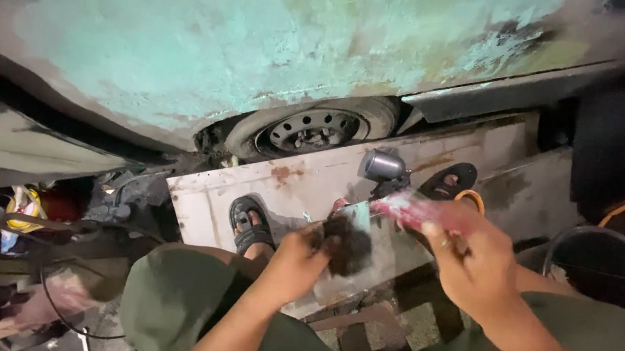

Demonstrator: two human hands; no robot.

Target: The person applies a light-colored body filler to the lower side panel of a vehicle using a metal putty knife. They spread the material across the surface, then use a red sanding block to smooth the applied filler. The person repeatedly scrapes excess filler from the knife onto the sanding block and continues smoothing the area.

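My left hand grips a flat metal plate smeared with dark filler, held over my knees. My right hand is closed on a putty knife whose blade is coated in pinkish-red paste; the blade's tip touches the plate's upper right edge. The knife is blurred by motion. Above both hands rises a car body panel sanded down to patches of teal, green and bare grey.
A car wheel sits under the panel. My sandalled foot rests on a pale board; a spray gun cup and a second sandal lie there. A dark bucket stands right, tool clutter left.
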